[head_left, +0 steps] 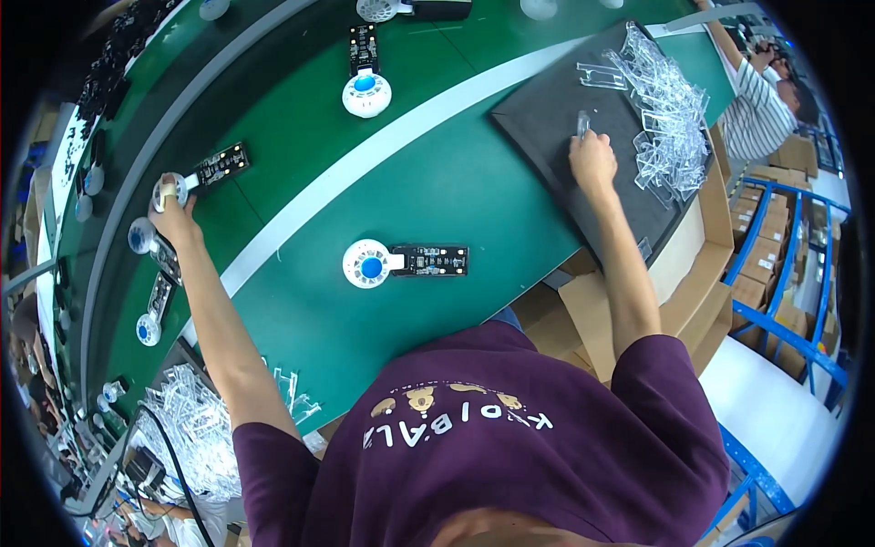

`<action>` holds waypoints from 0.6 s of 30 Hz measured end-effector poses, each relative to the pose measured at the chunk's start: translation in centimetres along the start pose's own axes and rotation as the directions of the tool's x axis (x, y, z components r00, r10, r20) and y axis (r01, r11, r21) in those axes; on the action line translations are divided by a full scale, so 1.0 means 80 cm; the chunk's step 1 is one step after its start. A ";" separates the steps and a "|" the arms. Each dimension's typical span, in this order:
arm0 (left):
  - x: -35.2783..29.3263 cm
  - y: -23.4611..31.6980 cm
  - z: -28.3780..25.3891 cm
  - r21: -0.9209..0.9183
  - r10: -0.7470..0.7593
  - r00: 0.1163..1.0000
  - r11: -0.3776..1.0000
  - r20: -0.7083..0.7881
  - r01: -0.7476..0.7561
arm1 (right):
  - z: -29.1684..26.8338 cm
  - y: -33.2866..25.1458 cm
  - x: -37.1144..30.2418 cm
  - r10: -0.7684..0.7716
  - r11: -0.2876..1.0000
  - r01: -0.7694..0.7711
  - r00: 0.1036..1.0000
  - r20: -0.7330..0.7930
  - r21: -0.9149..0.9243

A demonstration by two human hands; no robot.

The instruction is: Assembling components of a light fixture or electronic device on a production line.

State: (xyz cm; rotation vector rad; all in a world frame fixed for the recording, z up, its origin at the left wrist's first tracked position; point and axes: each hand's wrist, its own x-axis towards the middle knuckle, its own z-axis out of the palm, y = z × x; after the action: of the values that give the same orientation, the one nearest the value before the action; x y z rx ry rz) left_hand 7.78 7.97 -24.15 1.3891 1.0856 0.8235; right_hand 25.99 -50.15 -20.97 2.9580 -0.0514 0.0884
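Note:
My left hand (175, 217) reaches to the left onto the green belt, its fingers closed round the white round head of a fan unit (221, 164) with a black circuit board. My right hand (592, 162), over a dark grey board (538, 114), pinches a small clear plastic piece (583, 123). To its right lies a heap of clear plastic pieces (670, 114). Between my arms, another fan unit (367, 264) lies flat on the green table, blue centre up, its circuit board pointing right. The palm hides part of the left unit's head.
More fan units (366, 94) lie along the curved belt, several near my left forearm. A pale curved rail (365, 150) divides belt from table. Another clear heap (191, 428) sits lower left. Open cardboard boxes (697, 273) and a blue rack (775, 328) stand right. A striped-shirted person (756, 118) is at upper right.

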 end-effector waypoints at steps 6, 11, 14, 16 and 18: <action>-0.054 0.051 0.010 -0.301 0.027 0.994 0.954 0.103 0.005 | -0.007 0.049 0.017 0.052 0.442 -0.461 0.870 0.491 0.770; -0.126 0.076 0.020 -0.616 -0.129 0.900 0.688 0.417 0.384 | -0.055 0.060 0.006 -0.768 0.635 0.746 0.582 -0.266 -0.201; -0.184 0.089 0.059 -0.560 -0.092 0.846 0.712 0.525 0.424 | -0.064 0.066 0.032 -0.948 0.315 0.940 0.304 -0.099 -0.134; -0.227 0.098 0.096 -0.535 -0.033 0.841 0.757 0.540 0.373 | -0.062 0.071 0.048 -0.993 0.116 0.989 0.113 -0.036 -0.089; -0.258 0.103 0.120 -0.560 -0.088 0.855 0.721 0.511 0.409 | -0.064 0.080 0.055 -0.927 0.349 0.908 0.370 -0.056 0.231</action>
State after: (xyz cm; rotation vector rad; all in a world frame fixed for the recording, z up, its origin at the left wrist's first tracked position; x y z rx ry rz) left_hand 11.20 -14.18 -14.97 0.7368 0.5114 0.5448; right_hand 29.87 -55.63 -14.55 2.6669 1.7267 -0.2125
